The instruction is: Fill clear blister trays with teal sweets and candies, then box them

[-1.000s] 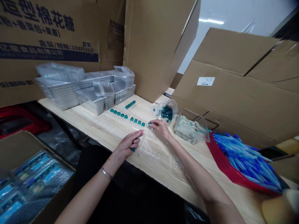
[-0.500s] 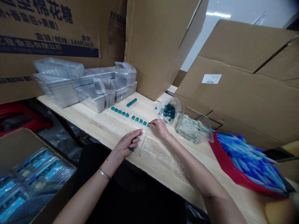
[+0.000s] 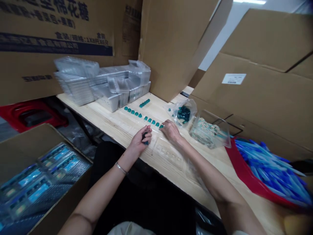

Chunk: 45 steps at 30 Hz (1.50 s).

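Observation:
Curled around several small dark teal pieces, my left hand (image 3: 140, 141) hovers over the front part of the table; one teal piece (image 3: 146, 142) shows below its fingers. My right hand (image 3: 171, 131) has its fingertips closed at the right end of a row, on a teal piece (image 3: 161, 126). That row of small teal blocks (image 3: 153, 122) runs to the left across the table, with a shorter teal row (image 3: 144, 103) behind it. Clear plastic trays (image 3: 168, 154) lie flat under and beside my hands. A clear bag (image 3: 184, 114) of teal pieces sits beyond my right hand.
Stacked clear plastic trays (image 3: 75, 86) stand at the back left. A clear tub (image 3: 207, 133) holds pale and teal bits. At the right is a red bin (image 3: 241, 169) full of blue pen-like sticks. A carton (image 3: 73, 192) of packed sets stands lower left, near a red stool (image 3: 36, 114).
The view has swung left, so the scene sits farther right. My left hand has turned and its fingers have curled in more. My right hand stays at the end of the row.

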### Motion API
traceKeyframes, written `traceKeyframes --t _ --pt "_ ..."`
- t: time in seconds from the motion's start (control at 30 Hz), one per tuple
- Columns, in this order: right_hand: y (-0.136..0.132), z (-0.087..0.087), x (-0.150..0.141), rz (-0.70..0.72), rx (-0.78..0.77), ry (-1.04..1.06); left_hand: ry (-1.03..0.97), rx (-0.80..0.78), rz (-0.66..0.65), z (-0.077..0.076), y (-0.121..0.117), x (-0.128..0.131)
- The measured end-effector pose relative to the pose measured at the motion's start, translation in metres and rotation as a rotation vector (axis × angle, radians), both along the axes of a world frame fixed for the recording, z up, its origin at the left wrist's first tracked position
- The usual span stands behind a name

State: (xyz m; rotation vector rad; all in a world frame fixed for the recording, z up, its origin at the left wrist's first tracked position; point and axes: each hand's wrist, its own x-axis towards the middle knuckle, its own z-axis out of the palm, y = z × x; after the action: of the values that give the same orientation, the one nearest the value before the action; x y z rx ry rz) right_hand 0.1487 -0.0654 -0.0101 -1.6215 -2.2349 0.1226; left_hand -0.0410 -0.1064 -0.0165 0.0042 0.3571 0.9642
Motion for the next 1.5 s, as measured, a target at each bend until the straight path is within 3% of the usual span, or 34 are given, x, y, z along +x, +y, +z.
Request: traceKeyframes --t 0.07,0.17,0.3,0.4,0.53,0.63,0.73,0.8,0.93,1.07,1.23,1.4,1.5 --pt "-0.017 0.006 -0.009 0.038 0.027 0.19 -0.007 -0.033 0.078 0.001 0.002 -0.002" --pt "-0.051 0.015 -0.035 0.136 -0.082 0.468 -0.003 -0.04 0.17 0.0 0.005 -0.002" --pt "-0.085 0.019 -0.073 0.297 -0.125 0.632 -0.016 -0.018 0.219 -0.001 0.006 0.002" --pt "-0.088 0.019 -0.085 0.219 -0.143 0.771 0.011 0.008 0.284 0.0 0.006 -0.003" --pt "-0.079 0.026 -0.082 0.096 -0.323 1.013 0.131 0.072 0.378 0.0 -0.004 -0.023" --pt "-0.076 0.034 -0.08 0.104 -0.373 1.097 0.279 0.28 0.294 0.0 -0.022 -0.035" --pt "-0.075 0.035 -0.083 0.115 -0.375 1.11 0.434 0.498 0.208 0.0 -0.038 -0.04" --pt "-0.075 0.033 -0.086 0.116 -0.337 1.087 0.512 0.546 0.245 0.0 -0.043 -0.04" --pt "-0.074 0.029 -0.09 0.137 -0.171 0.96 0.57 0.565 0.299 -0.001 -0.043 -0.042" --pt "-0.073 0.029 -0.091 0.169 -0.141 0.861 0.506 0.567 0.246 -0.002 -0.041 -0.045" --pt "-0.072 0.028 -0.095 0.308 0.079 0.622 0.431 0.572 0.188 -0.003 -0.042 -0.049" --pt "-0.071 0.02 -0.102 0.229 -0.115 0.705 0.43 0.561 0.195 -0.006 -0.039 -0.052" --pt "-0.068 0.016 -0.105 0.178 -0.133 0.728 0.384 0.516 0.197 -0.01 -0.036 -0.054"
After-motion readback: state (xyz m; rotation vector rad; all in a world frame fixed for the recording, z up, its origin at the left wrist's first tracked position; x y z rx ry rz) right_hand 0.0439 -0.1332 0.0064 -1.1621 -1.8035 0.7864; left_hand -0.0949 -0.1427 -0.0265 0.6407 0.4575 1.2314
